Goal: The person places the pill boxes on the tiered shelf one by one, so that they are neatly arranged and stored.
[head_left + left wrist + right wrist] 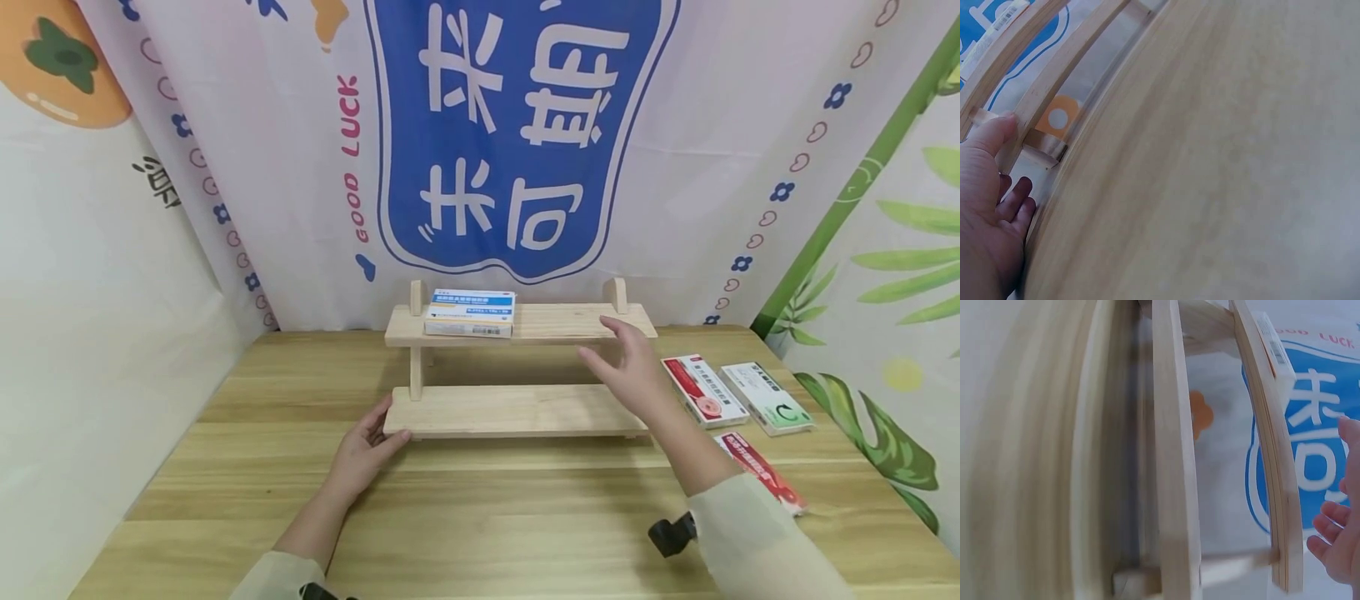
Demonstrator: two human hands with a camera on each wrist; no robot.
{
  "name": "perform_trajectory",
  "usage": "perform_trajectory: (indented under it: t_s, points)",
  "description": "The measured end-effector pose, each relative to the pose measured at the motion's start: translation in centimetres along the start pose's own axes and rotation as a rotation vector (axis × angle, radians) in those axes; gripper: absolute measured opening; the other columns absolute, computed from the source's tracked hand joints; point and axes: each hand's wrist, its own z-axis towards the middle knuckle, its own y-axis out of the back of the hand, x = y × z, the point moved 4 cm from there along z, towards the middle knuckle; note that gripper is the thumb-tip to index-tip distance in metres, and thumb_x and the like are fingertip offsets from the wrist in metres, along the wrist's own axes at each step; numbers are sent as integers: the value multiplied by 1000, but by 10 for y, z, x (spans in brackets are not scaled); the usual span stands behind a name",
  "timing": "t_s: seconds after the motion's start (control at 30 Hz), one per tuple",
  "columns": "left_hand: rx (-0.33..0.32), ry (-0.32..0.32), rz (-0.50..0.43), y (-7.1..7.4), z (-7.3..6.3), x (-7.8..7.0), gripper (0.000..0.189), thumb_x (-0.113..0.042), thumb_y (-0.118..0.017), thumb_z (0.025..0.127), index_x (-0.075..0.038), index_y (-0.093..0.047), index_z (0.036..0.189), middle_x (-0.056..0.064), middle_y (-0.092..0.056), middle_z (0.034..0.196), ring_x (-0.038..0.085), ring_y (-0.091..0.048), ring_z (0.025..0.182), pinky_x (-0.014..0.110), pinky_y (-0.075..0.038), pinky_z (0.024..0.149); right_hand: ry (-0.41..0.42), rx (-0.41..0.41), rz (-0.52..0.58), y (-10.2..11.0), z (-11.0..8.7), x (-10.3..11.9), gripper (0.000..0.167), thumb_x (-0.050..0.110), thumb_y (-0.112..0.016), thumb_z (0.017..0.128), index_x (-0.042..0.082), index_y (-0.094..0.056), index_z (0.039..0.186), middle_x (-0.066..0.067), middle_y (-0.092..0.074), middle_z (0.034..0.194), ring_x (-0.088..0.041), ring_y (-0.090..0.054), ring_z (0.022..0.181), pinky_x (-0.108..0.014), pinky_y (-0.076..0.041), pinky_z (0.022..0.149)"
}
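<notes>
A two-tier wooden shelf (517, 410) stands toward the back of the table. My left hand (362, 457) grips the left end of its lower board, thumb at the front edge and fingers round the side. The left wrist view shows that thumb (1001, 132) against the board. A white and blue medicine box (470, 313) lies on the left part of the upper board. Near the right end of the shelf, my right hand (636, 377) holds nothing, its thumb and fingers spread apart. In the right wrist view, fingers (1330, 532) show beside the upper board.
Right of the shelf, a red and white box (705, 392) and a green and white box (767, 398) lie side by side on the wooden table (510, 517). A red box (761, 471) lies nearer, partly behind the right forearm. A printed cloth (300, 167) hangs behind.
</notes>
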Motion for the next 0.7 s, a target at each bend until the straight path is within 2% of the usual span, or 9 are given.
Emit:
perform_trajectory:
  t_s: [0.13, 0.43, 0.7]
  points:
    - [-1, 3, 10, 1, 0, 0, 75, -22, -72, 90, -4, -32, 152, 15, -33, 158, 26, -33, 145, 36, -29, 116, -47, -15, -54, 15, -16, -15, 76, 52, -60, 93, 8, -37, 150, -21, -37, 154, -42, -34, 142, -61, -30, 114]
    - [3, 12, 15, 1, 1, 0, 76, -25, -72, 90, -6, -32, 152, 13, -32, 159, 26, -31, 147, 39, -27, 118, -92, -84, -109, 42, -54, -50, 70, 45, -63, 93, 3, -41, 145, -28, -43, 146, -48, -37, 135, -67, -32, 106]
    - [3, 6, 19, 1, 1, -1, 76, -24, -72, 91, -4, -31, 152, 14, -32, 159, 27, -32, 146, 40, -27, 118, -151, -88, -169, 60, -88, -84, 73, 47, -62, 94, 1, -39, 145, -34, -35, 149, -56, -31, 135, -73, -29, 103]
